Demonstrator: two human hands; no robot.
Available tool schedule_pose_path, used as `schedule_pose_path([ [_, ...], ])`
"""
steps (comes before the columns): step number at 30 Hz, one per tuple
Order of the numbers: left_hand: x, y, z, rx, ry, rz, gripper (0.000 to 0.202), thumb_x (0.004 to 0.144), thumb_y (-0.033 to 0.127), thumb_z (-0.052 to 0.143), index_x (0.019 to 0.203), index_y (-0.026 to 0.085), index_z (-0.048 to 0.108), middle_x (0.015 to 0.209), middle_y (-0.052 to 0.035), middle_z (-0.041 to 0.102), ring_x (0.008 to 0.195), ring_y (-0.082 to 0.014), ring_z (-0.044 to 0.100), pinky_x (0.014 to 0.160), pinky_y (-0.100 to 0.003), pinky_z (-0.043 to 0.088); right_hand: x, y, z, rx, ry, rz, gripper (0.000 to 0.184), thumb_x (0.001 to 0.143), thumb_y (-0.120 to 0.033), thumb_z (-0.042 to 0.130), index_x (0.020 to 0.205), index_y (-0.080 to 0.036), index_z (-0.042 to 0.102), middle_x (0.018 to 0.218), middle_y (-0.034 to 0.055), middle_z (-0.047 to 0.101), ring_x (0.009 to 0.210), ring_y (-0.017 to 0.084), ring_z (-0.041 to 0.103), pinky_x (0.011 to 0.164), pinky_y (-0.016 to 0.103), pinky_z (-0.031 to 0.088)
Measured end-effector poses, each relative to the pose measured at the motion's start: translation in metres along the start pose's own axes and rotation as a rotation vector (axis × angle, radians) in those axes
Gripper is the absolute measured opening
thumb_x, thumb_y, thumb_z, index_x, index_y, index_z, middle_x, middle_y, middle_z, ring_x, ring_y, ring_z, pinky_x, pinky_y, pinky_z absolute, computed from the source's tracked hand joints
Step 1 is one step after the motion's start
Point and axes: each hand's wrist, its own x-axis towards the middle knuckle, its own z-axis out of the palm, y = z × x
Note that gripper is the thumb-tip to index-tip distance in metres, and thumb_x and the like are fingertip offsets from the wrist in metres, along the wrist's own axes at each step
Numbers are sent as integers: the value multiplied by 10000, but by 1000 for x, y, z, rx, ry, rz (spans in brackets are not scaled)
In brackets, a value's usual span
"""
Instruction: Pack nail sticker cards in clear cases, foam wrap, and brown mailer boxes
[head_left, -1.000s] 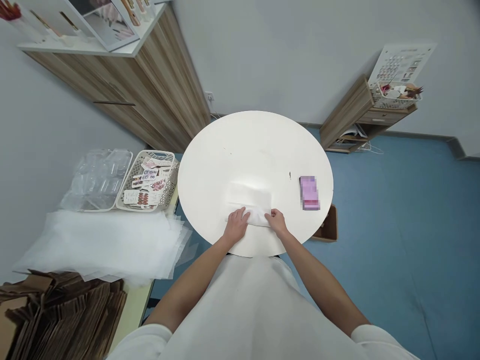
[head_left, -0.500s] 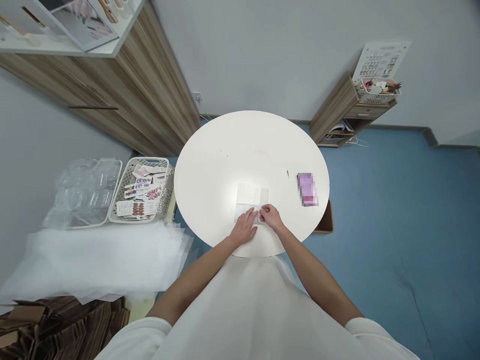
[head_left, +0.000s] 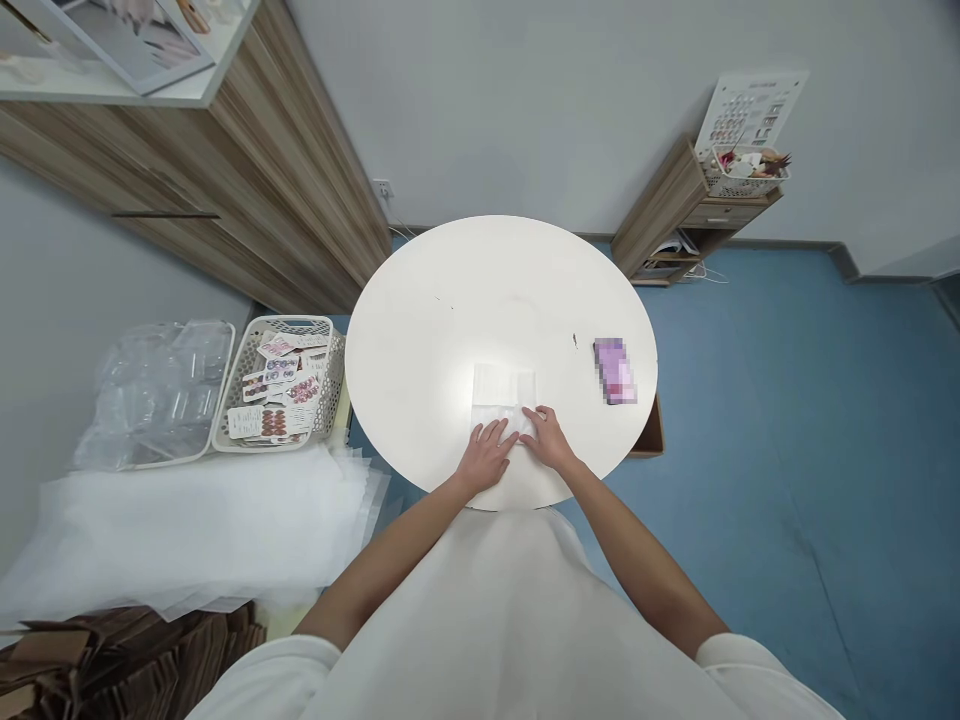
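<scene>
A thin white sheet point(head_left: 493, 384), folded over on itself, lies flat on the white oval table point(head_left: 420, 300). It may be foam or paper; I cannot tell which. My left hand point(head_left: 486, 457) rests on its near left part, palm down with the fingers spread. On the near right part, the fingertips and thumb of my right hand point(head_left: 549, 438) touch the folded edge and stand apart from each other. Whether something lies inside the fold is hidden.
To the right on the table lies a blurred purple phone-like object point(head_left: 615, 370). Left of the table are a basket of patterned cards point(head_left: 277, 380), a basket of clear plastic boxes point(head_left: 169, 390), stacked white sheets point(head_left: 202, 520) and folded cardboard point(head_left: 127, 665). An open cardboard box point(head_left: 651, 432) stands below the table's right edge.
My right hand has gone from a pinch at the sheet's right side to spread fingers on it. The right flap now lies folded over. My left hand has shifted slightly left.
</scene>
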Motion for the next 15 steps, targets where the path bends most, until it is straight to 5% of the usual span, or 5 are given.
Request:
schedule_pose_path([
  [6, -18, -7, 14, -290, 162, -748, 674, 736, 401, 486, 1304, 172, 207, 1362, -185, 236, 1224, -337, 267, 906, -498, 310, 1, -1, 11, 22, -33, 9, 557, 751, -253, 494, 1278, -285, 319, 1317, 60, 228, 1140, 215, 403, 916, 349, 382],
  [15, 0, -22, 9, -659, 224, -976, 710, 697, 469, 529, 1259, 168, 217, 1276, -172, 331, 1097, -240, 454, 815, -338, 433, 10, -5, 15, 59, -75, -98, 546, 739, -254, 515, 1258, -293, 351, 1308, 49, 272, 1148, 205, 395, 917, 350, 382],
])
